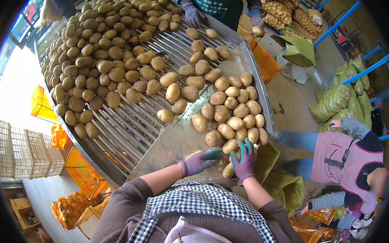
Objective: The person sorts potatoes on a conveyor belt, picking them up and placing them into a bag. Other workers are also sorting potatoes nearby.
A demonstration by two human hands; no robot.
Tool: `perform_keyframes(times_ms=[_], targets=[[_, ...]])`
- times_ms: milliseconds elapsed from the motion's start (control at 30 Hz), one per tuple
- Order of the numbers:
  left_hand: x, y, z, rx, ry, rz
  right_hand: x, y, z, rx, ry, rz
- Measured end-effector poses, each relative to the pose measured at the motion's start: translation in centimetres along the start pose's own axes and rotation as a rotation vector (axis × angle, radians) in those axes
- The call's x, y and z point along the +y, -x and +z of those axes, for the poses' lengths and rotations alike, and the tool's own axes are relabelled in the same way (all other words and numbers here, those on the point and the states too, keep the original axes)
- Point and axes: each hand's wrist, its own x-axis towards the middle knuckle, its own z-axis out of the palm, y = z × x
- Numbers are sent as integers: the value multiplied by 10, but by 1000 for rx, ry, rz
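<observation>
Both of my hands wear purple gloves with green fingers. My left hand reaches over the smooth metal plate, fingers together and pointing right, with a potato partly hidden behind it. My right hand lies over potatoes at the plate's near right edge, fingers spread; whether it grips one is unclear. A potato sits between the two hands. Beyond them a cluster of potatoes covers the plate's right side. A large heap of potatoes lies on the metal roller bars further off.
A metal side wall bounds the table. Green bags stand open below its right corner. Across the table a co-worker's gloved hand rests near the bars; the other holds a potato. Orange mesh bags hang at left. Another person bends at right.
</observation>
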Motion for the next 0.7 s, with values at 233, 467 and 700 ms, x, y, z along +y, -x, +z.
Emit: perform_keyframes(times_ms=[233, 467, 700], targets=[[-39, 105, -81, 678, 41, 15, -21, -126, 34, -52, 85, -65], [-104, 258, -180, 1626, -785, -273, -54, -183, 93, -207, 288, -29], [-189, 296, -265, 1804, -199, -611, -60, -161, 106, -145, 223, -74]])
